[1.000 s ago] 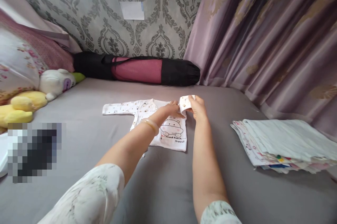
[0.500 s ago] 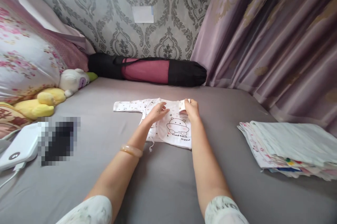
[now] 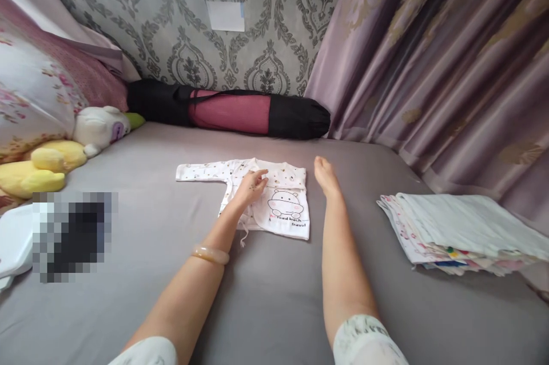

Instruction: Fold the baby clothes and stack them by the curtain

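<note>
A small white baby shirt (image 3: 281, 227) with a cartoon hippo face and printed lettering lies flat on the grey bed sheet. One sleeve (image 3: 201, 172) stretches out to the left, while the other lies folded across the chest. My left hand (image 3: 253, 186) rests over the shirt's middle near the neckline, thumb and fingers apart, gripping nothing. Just off the shirt's right edge is my right hand (image 3: 326, 176), fingers extended and empty. A thin tie string (image 3: 243, 237) hangs from the lower hem.
On the right sits a stack of folded clothes (image 3: 467, 227). A long black and pink bag (image 3: 229, 112) lies along the wall. To the left are plush toys (image 3: 100, 127), a floral pillow (image 3: 34, 96), a white device (image 3: 15, 239) and a blurred dark object (image 3: 79, 239).
My right hand has let go of the sleeve and moved right, off the shirt. That sleeve now lies flat across the chest. My left hand stays over the shirt.
</note>
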Demonstrator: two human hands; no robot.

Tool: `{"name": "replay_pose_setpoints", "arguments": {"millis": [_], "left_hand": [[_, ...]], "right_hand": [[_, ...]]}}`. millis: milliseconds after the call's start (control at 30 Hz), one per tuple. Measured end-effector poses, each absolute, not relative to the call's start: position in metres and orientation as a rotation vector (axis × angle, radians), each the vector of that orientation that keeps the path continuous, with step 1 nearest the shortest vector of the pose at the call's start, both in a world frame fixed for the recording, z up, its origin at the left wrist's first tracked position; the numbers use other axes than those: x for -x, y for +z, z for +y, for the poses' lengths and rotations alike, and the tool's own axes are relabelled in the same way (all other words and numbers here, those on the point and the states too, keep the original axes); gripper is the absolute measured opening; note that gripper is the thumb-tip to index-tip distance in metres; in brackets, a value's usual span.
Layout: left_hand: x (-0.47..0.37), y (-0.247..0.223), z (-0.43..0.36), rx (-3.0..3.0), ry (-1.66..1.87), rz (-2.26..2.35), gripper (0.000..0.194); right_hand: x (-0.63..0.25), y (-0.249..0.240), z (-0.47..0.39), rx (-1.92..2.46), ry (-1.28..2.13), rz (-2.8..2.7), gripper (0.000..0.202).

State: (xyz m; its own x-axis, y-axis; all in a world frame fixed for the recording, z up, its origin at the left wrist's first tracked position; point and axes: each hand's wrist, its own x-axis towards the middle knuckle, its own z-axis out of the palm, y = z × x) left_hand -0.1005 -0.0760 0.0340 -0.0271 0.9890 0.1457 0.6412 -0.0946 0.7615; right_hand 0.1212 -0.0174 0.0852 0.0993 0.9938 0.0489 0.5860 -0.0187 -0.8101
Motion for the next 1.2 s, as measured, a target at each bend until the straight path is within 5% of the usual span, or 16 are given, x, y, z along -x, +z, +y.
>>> {"name": "replay_pose_setpoints", "arguments": {"millis": [300,533,1200], "left_hand": [[0.099,0.031,-0.076,-1.819,0.948,1.748,0.032],[0.102,0.032,-0.08,-1.879,0.953,1.81,0.028],[0.106,0.037,-0.087,-2.008,0.818,1.811,0.029]], "right_hand": [[-0.071,0.071,-0.04,2.029,0.622,-2.159,0.067],[-0.059,0.051,-0.045,2.091,0.359,-2.199,0.073],[-0.065,0.039,-0.043,2.124,0.327,-2.18,0.071]]}}
